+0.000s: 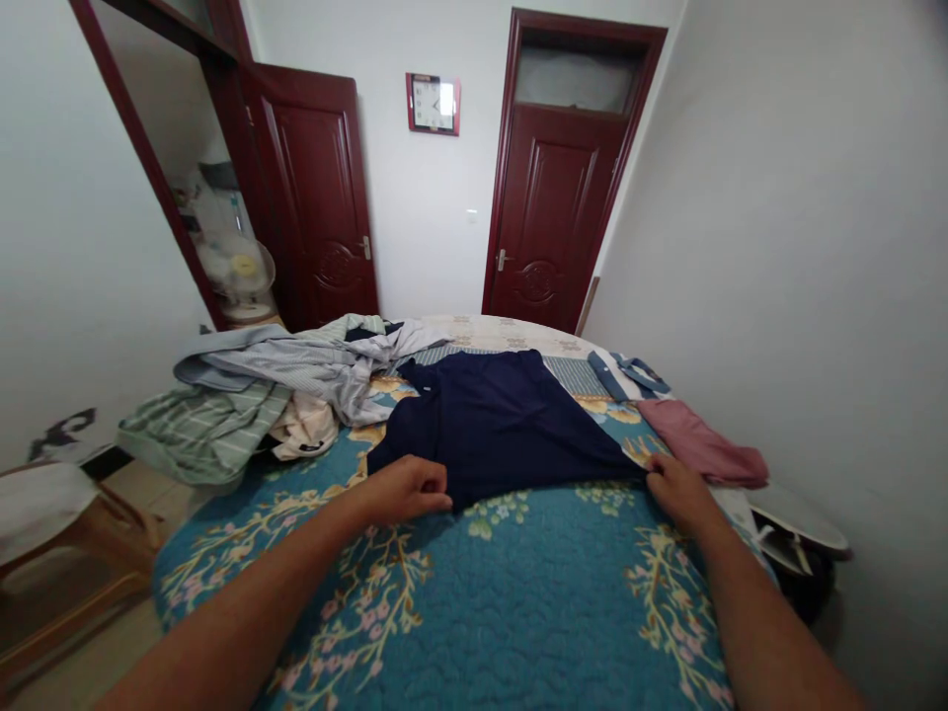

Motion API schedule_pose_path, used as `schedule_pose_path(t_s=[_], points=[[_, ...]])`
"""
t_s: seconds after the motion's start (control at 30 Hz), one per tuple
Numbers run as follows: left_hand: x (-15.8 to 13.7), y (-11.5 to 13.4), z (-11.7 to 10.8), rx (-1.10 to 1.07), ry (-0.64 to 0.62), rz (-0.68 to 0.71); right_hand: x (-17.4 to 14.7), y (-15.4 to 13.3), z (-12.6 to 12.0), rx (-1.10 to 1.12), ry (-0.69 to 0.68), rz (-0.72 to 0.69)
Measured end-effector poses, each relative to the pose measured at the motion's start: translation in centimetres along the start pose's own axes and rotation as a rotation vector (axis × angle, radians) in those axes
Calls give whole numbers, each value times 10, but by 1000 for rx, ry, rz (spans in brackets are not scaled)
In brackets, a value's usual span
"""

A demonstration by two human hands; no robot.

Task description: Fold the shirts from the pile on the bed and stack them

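Observation:
A navy blue shirt [511, 425] lies spread on the floral teal bedspread [533, 602], its collar end toward the left. My left hand [412, 490] is closed on the shirt's near edge, close to the sleeve. At the near right corner, my right hand [672, 486] pinches the hem, and the cloth between the two hands looks drawn out. A folded pink garment [703, 444] lies just beyond my right hand.
Loose clothes pile up on the left: a grey shirt [296, 357], a green striped garment [203, 430] and a cream piece [307, 427]. A folded blue-and-white shirt [628, 376] lies at the back right. A wooden stool [96, 538] stands left of the bed.

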State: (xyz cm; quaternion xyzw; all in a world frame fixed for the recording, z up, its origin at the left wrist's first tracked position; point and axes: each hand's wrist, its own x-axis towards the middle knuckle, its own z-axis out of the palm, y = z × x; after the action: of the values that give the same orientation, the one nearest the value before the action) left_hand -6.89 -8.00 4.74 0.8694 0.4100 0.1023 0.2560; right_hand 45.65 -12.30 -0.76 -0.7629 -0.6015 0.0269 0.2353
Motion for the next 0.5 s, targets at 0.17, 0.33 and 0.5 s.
schedule_pose_path(t_s=[0.17, 0.33, 0.5], points=[[11, -44, -28, 185, 580, -404, 1, 1, 5, -243, -54, 94], [26, -77, -32, 117, 455, -552, 5, 3, 11, -288, -72, 90], [1, -82, -41, 66, 376, -522, 2, 11, 13, -321, -51, 125]])
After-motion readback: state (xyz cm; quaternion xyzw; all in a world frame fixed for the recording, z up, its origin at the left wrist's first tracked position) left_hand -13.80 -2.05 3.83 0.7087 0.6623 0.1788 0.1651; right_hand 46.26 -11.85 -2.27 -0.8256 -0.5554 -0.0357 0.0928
